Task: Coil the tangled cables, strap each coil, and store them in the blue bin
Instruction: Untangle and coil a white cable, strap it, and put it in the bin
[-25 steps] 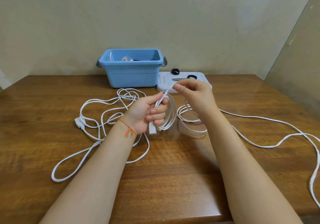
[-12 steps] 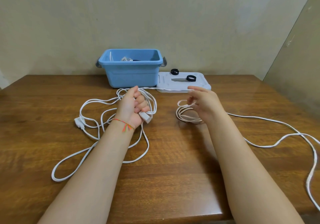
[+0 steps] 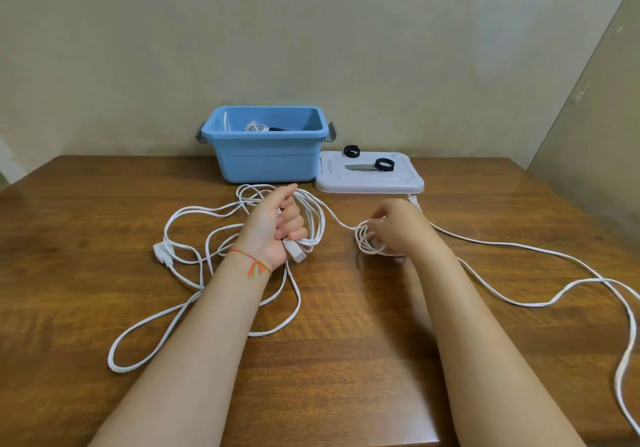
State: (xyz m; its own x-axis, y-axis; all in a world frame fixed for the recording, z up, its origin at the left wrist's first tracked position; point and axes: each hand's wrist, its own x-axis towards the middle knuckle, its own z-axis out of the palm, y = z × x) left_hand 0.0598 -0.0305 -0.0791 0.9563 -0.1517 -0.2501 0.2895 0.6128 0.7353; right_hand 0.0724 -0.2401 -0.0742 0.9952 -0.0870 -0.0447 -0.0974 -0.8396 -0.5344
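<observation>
Cable loops are clamped in the left hand, fingers curled round the coil and a white plug end, in front of the blue bin on the wooden table. Right of that, the right hand pinches a smaller bunch of loops on the tabletop, a single strand running between the two hands. More white cable sprawls loose in front of the bin to its left, coiled cable lies inside it, and two black straps sit on the white lid just beside its right wall.

A plain home room: wooden table set against bare beige wall.
</observation>
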